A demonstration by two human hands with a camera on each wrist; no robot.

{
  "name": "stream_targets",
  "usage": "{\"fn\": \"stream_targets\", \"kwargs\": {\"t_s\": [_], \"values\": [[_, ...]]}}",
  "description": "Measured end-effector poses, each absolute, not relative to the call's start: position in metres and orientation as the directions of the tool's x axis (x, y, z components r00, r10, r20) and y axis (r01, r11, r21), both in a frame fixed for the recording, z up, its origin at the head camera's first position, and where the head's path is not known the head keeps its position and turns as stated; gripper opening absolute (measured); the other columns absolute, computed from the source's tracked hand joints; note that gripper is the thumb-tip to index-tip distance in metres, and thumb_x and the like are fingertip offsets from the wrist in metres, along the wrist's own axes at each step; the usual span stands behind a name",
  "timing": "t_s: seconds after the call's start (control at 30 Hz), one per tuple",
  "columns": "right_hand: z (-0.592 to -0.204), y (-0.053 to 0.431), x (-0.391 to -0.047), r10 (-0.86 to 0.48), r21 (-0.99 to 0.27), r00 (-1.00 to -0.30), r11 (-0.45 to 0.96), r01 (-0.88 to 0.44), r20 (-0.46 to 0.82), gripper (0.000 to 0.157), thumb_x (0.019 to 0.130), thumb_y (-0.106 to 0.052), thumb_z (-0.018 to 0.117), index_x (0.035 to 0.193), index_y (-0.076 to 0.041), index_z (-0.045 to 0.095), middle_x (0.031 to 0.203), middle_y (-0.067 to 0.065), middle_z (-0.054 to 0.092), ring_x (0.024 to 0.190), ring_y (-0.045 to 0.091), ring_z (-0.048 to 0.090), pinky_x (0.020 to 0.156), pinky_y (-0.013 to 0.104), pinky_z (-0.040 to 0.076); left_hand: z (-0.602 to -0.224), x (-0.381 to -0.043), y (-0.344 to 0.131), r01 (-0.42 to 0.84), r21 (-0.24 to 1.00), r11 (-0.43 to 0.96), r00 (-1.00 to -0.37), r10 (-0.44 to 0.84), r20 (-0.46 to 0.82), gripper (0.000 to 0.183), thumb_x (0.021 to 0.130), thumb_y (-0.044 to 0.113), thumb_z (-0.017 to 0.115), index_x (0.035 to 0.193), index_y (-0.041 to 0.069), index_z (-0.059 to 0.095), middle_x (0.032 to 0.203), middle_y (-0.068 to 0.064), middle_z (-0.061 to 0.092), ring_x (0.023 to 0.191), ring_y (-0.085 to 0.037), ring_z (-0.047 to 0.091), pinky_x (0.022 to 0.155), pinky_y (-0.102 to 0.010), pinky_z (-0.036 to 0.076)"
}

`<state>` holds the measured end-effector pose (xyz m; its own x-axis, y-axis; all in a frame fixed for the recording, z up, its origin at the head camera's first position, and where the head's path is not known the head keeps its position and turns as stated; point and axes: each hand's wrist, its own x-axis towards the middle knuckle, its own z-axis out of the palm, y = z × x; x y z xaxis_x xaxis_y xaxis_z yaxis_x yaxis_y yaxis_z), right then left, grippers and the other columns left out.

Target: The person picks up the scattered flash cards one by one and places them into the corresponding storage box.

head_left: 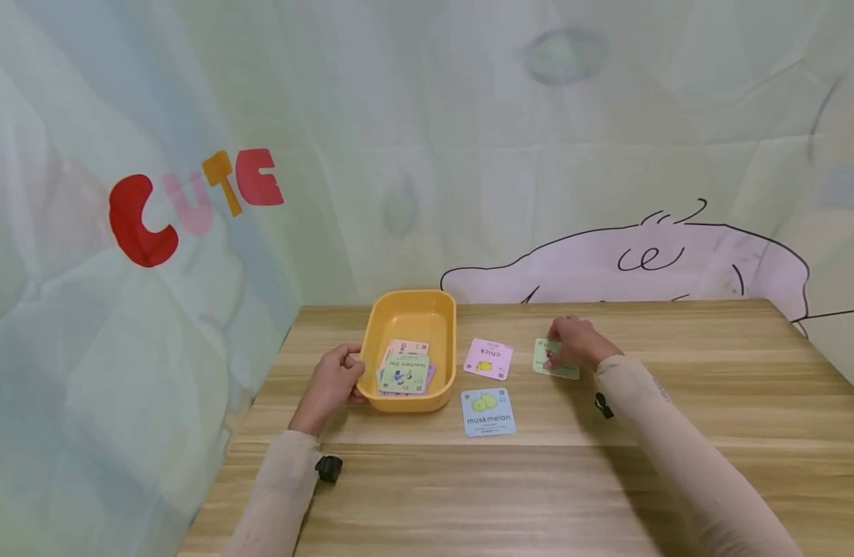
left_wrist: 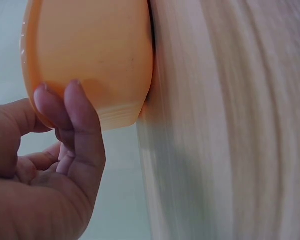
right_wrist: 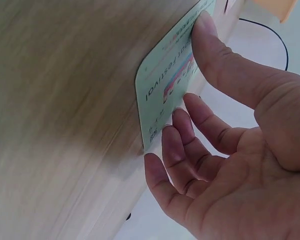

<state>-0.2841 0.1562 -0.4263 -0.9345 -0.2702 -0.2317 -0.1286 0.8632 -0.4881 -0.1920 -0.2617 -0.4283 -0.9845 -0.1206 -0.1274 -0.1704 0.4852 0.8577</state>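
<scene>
On the left of the table, my left hand (head_left: pixel 333 379) grips the rim of a yellow plastic bin (head_left: pixel 449 340), thumb inside and fingers outside. Several picture cards lie piled in the bin; a green "teachers' Day" card (head_left: pixel 415 363) is on top. My right hand (head_left: pixel 579 340) holds a green card (right_wrist: pixel 160 82) with "Festival" on it, thumb on its face and fingertips along its far edge. This card lies at or very near the table surface. Between bin and right hand are a pink chick card (head_left: pixel 493 356) and, nearer, a blue muskmelon card (head_left: pixel 488 425).
Beneath everything is a wood-grain table (head_left: pixel 510 495). A printed cloth backdrop (head_left: pixel 371 147) with "CUTE" lettering hangs along its back and left sides. Black wrist devices show by both sleeves (head_left: pixel 288 464).
</scene>
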Motion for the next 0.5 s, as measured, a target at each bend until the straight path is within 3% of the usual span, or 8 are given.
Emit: {"fn": "stream_targets", "kwargs": {"t_s": [0.33,0.5], "values": [[-0.4258,0.1628,-0.2912,-0.316,-0.521,-0.931,0.835,-0.181,-0.184,0.046,0.076,-0.011,0.088,0.11,0.008,0.064,0.106,0.018,0.062,0.097,0.031,0.054,0.088,0.043,0.05,-0.4287,-0.1919,-0.2626,-0.157,0.865,0.477,-0.986,-0.121,-0.112,0.044,0.101,0.007,0.05,0.144,0.001,0.049,0.095,-0.017,0.058,0.064,-0.018,0.061,0.059,-0.029,0.059],[-0.4304,0.1659,-0.2905,-0.312,-0.573,-0.932,0.804,-0.157,-0.182,0.038,0.082,-0.006,0.083,0.11,0.005,0.061,0.109,0.018,0.062,0.098,0.03,0.055,0.09,0.045,0.05,-0.4295,-0.1908,-0.262,-0.15,0.865,0.479,-0.987,-0.118,-0.106,0.044,0.1,0.008,0.05,0.143,0.001,0.051,0.094,-0.015,0.058,0.063,-0.017,0.061,0.058,-0.029,0.059]]}}
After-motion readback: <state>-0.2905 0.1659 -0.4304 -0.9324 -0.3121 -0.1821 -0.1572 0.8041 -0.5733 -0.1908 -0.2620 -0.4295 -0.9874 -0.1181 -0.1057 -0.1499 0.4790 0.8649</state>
